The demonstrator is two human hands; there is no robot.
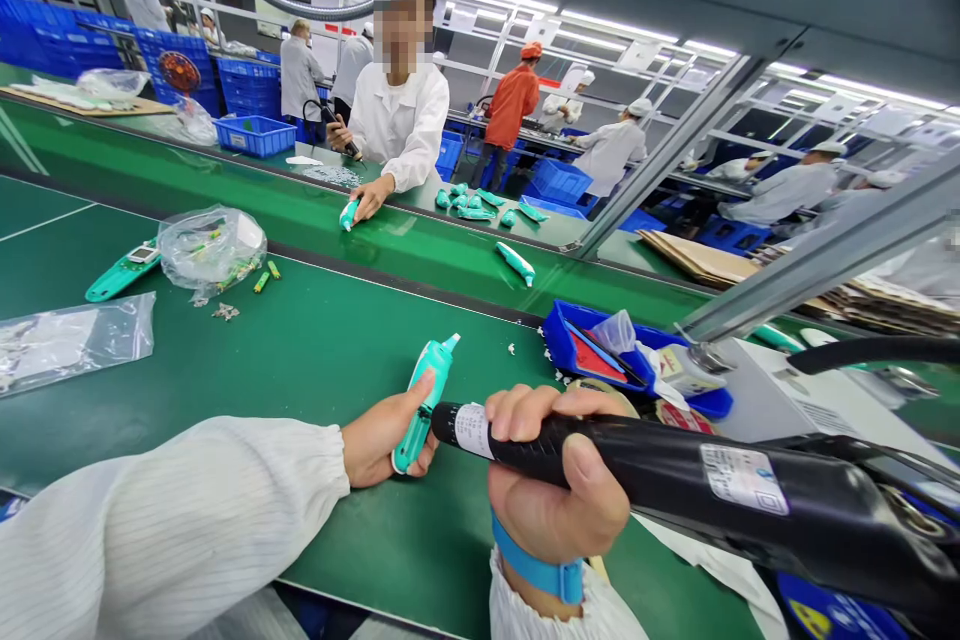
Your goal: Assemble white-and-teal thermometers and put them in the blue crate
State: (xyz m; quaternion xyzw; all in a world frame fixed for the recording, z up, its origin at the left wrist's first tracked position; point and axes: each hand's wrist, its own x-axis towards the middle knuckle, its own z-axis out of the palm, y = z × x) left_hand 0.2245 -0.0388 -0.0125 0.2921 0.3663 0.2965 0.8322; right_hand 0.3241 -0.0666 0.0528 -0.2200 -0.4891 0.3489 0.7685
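Teal plastic device (pixel 424 402) grasped in left hand (pixel 382 437); black electric screwdriver (pixel 600 450) in right hand (pixel 555 490); fingers clenched; misaligned tip could slip.

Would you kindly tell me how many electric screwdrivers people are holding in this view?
2: one electric screwdriver in the right hand; a second electric screwdriver in the far co-worker's hand. More may be hidden.
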